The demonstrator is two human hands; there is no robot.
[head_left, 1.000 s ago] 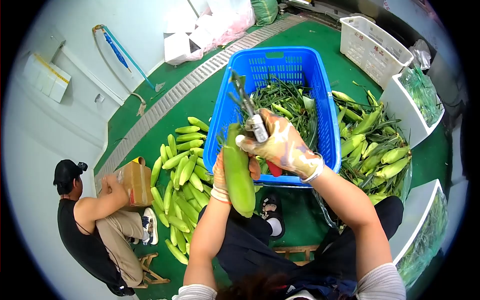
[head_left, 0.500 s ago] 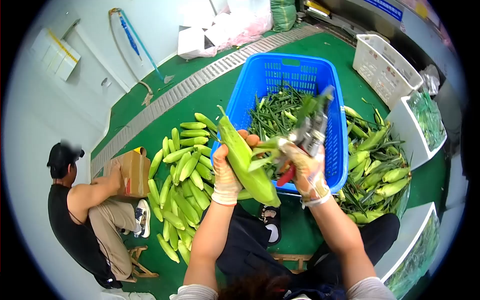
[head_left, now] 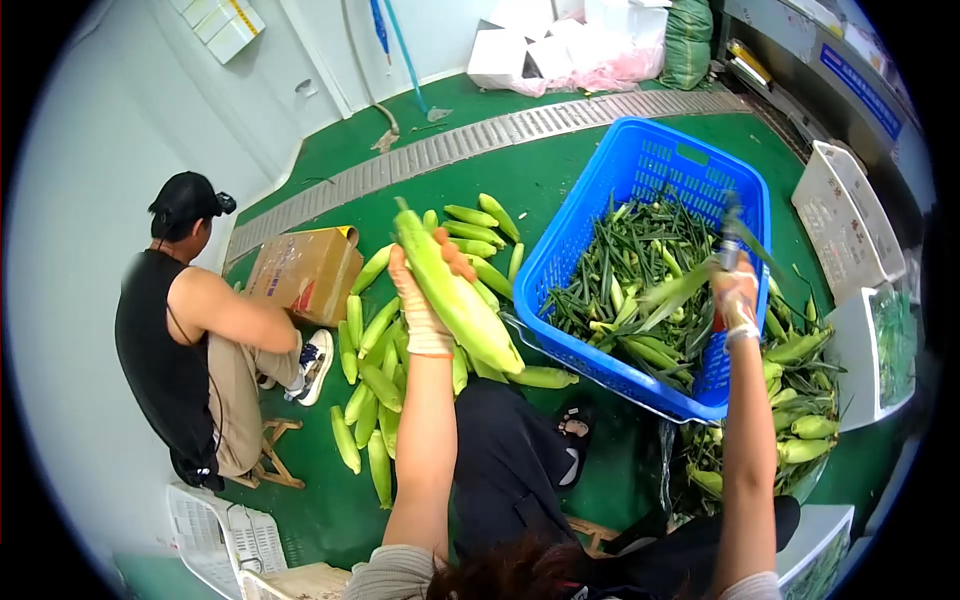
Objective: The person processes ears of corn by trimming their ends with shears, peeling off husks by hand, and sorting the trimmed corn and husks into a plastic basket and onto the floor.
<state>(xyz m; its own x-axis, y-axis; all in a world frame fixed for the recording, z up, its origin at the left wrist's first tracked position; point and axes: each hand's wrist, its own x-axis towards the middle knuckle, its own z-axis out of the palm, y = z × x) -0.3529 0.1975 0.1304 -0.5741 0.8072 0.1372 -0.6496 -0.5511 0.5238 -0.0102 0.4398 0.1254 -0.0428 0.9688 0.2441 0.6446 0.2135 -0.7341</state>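
Observation:
My gloved left hand (head_left: 425, 300) is wrapped round a green ear of corn (head_left: 455, 300), above the pile of corn ears (head_left: 380, 385) on the floor. My gloved right hand (head_left: 736, 295) is closed round pruning shears (head_left: 731, 245) over the right side of the blue basket (head_left: 545, 345). A loose husk leaf (head_left: 678, 285) is beside the shears, partly blurred. Cut leaves and husk trimmings (head_left: 630, 260) fill much of the basket.
A person (head_left: 215, 340) sits at the left by a cardboard box (head_left: 305, 275). Unhusked corn (head_left: 800, 430) lies right of the basket. White crates (head_left: 850, 215) and foam boxes (head_left: 870, 350) stand at the right, another white crate (head_left: 225, 535) at the lower left.
The view has turned left. My right hand has moved away from the corn, out over the basket with the shears. My left hand still holds the ear, now over the pile.

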